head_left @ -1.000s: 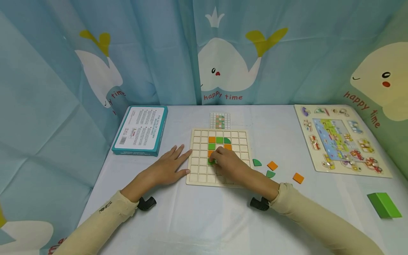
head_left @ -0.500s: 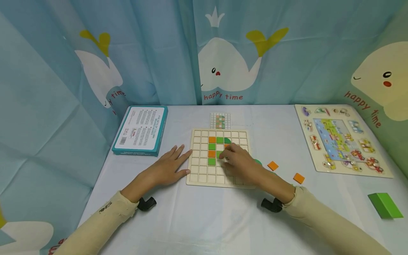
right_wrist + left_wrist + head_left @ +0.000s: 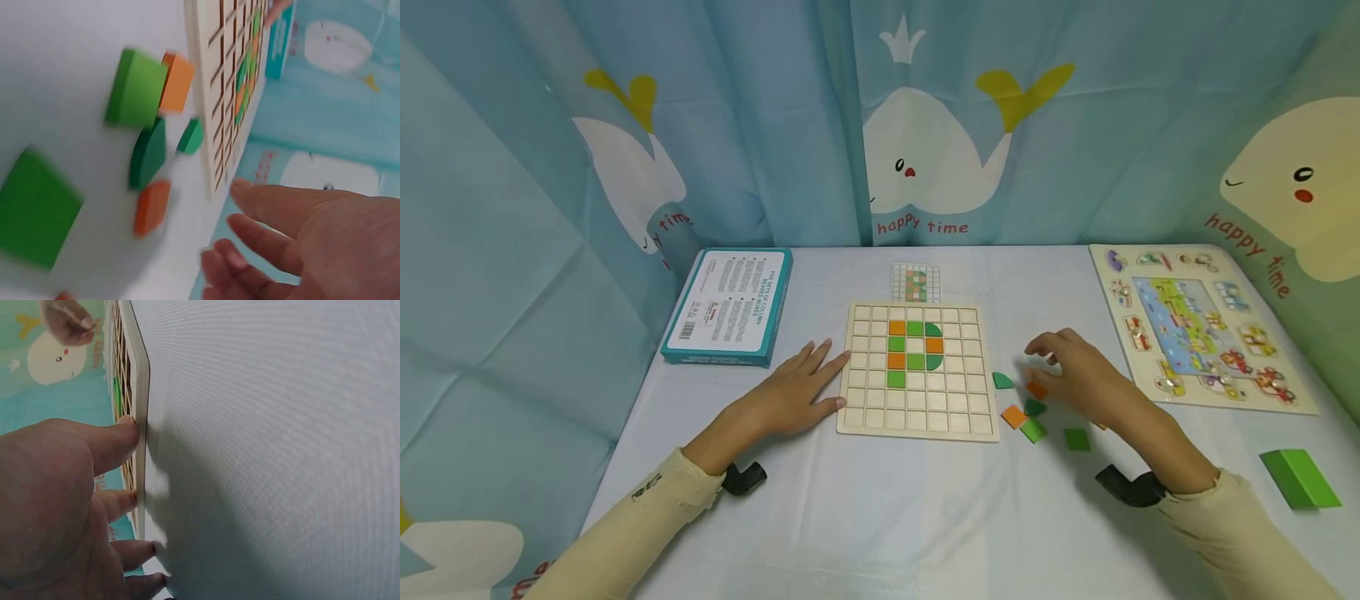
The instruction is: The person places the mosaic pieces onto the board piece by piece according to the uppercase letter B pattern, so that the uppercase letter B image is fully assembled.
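My left hand (image 3: 800,392) rests at the left edge of a square wooden grid board (image 3: 955,408), fingers spread and fairly straight. In the left wrist view its thumb and forefinger touch the board's rim (image 3: 142,394). Orange squares, green squares and dark green quarter-circles fill several grid cells, including a quarter-circle (image 3: 935,362) at the lower right of the pattern. My right hand (image 3: 1086,379) hovers over loose pieces, thumb and fingers apart with nothing between them. Below it lie an orange square (image 3: 1037,389), a dark green quarter-circle (image 3: 1034,407) and a green square (image 3: 135,90).
Behind the board lies a small pattern card (image 3: 916,283). A teal-edged box (image 3: 730,304) stands at the left, a picture puzzle board (image 3: 1116,333) at the right. A green block (image 3: 1300,479) sits nearer the right edge. A whale-printed curtain (image 3: 805,125) hangs behind the table.
My right hand has left the board and moved right, over the loose pieces. The dark green quarter-circle at the pattern's lower right is now uncovered. My left hand has stayed in place.
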Motion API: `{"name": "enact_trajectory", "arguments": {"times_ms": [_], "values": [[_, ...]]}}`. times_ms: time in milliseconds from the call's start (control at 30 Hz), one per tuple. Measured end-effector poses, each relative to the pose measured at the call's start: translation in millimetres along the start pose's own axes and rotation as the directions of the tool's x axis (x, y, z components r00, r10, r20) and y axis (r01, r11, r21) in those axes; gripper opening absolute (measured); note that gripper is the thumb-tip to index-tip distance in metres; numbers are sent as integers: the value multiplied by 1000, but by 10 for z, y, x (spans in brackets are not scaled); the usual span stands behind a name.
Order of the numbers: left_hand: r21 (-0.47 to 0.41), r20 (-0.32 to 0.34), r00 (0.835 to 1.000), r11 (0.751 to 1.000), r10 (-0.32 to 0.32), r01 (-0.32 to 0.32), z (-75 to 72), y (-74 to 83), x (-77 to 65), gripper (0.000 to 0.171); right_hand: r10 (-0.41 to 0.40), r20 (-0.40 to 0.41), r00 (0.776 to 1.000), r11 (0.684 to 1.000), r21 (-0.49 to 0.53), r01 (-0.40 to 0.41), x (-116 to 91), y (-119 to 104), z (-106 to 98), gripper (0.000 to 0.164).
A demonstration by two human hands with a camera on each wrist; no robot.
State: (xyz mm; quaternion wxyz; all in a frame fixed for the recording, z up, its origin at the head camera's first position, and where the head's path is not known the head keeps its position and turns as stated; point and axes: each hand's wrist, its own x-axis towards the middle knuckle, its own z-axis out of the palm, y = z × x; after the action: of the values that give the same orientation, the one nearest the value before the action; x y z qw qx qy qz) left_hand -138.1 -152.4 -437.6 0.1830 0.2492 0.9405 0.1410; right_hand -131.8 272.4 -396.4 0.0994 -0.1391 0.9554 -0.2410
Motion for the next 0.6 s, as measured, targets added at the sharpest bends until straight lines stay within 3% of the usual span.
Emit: {"name": "enact_trajectory", "arguments": {"times_ms": [300,600], "values": [[-1,2,1000,1000,-5,5,-13,-1,-1,73,132,53,990,991,-33,-130,-86,228,107,24],[-2,17,1000,1000,-11,11,-14,5,0,74,63,5,998,998,-9,-63,-20,255,181,25]]}}
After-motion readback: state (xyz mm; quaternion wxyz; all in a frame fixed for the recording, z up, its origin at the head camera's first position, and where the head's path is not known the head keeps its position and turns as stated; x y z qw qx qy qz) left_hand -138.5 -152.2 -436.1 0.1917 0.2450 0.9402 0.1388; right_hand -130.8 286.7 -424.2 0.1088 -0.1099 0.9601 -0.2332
